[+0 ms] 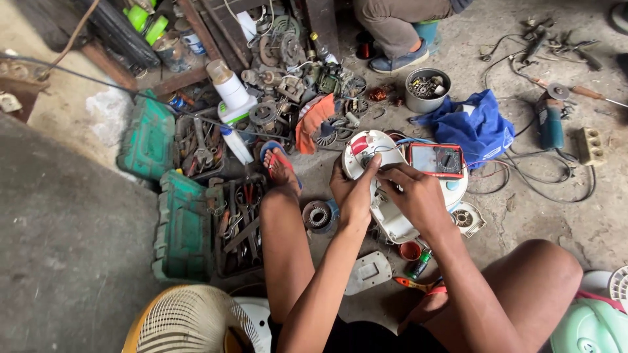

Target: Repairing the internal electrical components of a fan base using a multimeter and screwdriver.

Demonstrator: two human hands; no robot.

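My left hand [353, 189] grips the left side of a white plastic fan housing [392, 225] that rests on the concrete floor between my knees, thumb up by a red part near its top. My right hand [413, 191] pinches something small over the housing's middle, where thin wires run; what the fingers hold is hidden. A red multimeter [436, 159] lies at the housing's upper right, touching it.
Open green toolboxes [183, 229] full of tools lie at left. Motor parts are scattered ahead [288, 72], with a metal tin [426, 88], blue cloth [477, 124], an angle grinder [551, 121]. A seated person's foot [396, 62] is beyond. A fan grille [190, 323] sits near.
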